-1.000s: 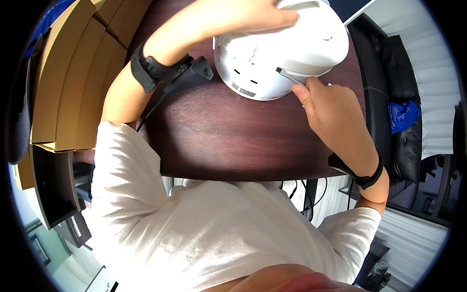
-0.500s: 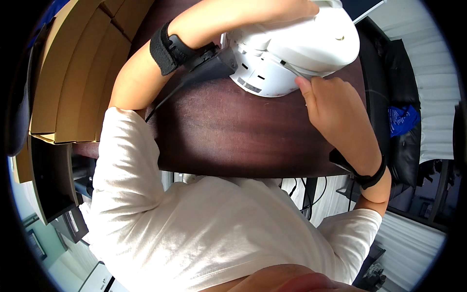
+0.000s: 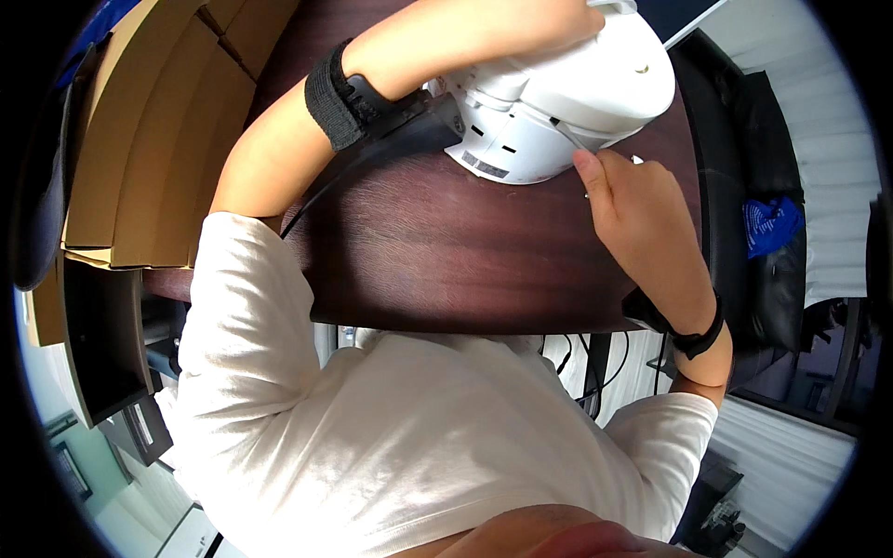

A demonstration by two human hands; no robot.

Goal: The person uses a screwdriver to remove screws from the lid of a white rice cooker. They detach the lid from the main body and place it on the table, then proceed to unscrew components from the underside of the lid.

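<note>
Over on the dark table [image 3: 419, 270], my left hand [image 3: 558, 20] is resting on a white appliance [image 3: 600, 84]; can't tell its grip, the fingertips are hiding. My right hand [image 3: 644, 197] is pinching a thin strip [image 3: 568, 136] against the appliance's side; I'm figuring firm bracing, gentle pressure.

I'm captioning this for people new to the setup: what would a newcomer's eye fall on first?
Probably the white appliance at the top centre, on the dark table, with the left hand over its top and the right hand at its lower right side. Next, the cardboard boxes at the upper left and the bright blue item on the black sofa at the right.
</note>
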